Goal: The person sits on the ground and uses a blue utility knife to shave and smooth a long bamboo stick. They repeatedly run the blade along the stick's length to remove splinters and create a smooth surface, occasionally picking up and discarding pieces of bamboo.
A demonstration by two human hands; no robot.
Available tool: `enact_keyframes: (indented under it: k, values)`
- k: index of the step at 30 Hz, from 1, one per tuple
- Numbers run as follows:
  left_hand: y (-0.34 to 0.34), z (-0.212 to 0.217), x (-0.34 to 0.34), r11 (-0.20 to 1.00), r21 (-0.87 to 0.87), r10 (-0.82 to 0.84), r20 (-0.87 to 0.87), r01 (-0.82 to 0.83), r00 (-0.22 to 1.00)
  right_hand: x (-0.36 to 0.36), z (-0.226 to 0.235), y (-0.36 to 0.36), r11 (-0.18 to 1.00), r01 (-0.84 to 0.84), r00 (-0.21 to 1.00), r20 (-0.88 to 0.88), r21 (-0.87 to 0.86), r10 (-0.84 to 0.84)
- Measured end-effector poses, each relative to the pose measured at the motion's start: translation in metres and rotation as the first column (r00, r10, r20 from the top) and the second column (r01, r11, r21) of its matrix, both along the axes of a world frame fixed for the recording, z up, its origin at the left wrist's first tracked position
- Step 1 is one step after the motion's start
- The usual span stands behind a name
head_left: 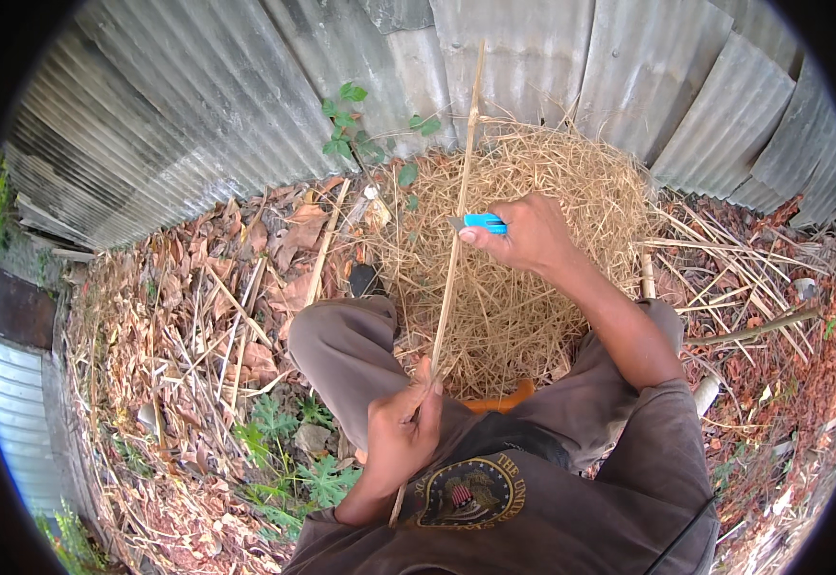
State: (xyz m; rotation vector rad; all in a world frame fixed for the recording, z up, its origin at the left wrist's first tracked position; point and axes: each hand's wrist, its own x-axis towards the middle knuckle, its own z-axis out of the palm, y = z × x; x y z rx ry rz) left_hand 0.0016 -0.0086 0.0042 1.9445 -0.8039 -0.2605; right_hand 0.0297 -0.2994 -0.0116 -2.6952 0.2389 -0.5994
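Observation:
A long, thin pale strip, bamboo or cane by its look, (451,278) slants from my lap up toward the metal fence. Its lower part passes through my left hand (405,422), which is closed round it near my belly. Farther up, my right hand (523,233) grips a blue-handled utility knife (484,223). The short blade points left and meets the strip or lies right against it; I cannot tell how deep it sits. Beneath both hands, between my knees, spreads a heap of dry straw-like shavings (542,297).
Corrugated metal sheets (514,67) form a fence across the far side. Brown dry leaves (274,240) and loose sticks litter the left ground. More thin strips (734,254) lie at the right. Green plants (327,479) grow beside my left knee, and a vine (341,120) climbs the fence.

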Motion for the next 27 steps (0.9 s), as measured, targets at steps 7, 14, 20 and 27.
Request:
enact_keyframes:
  k: [7,14,20,27]
  values:
    - [0.011,-0.010,-0.013,0.997,-0.013,-0.081,0.049,0.081,0.996,0.009,-0.001,-0.039,0.982,0.178,0.981,-0.086,0.059,-0.173]
    - [0.018,-0.008,-0.014,0.989,-0.013,-0.148,0.016,0.148,0.989,0.018,-0.016,-0.088,0.953,0.281,0.959,0.004,-0.117,-0.282]
    - [0.027,-0.010,-0.001,0.995,-0.023,-0.096,-0.337,0.094,0.937,0.014,-0.017,-0.097,0.911,0.281,0.958,0.143,-0.301,-0.248]
    - [0.013,-0.006,0.002,0.990,-0.080,0.055,-0.557,-0.119,0.829,-0.018,0.012,-0.020,0.928,0.170,0.983,0.117,-0.333,-0.138]
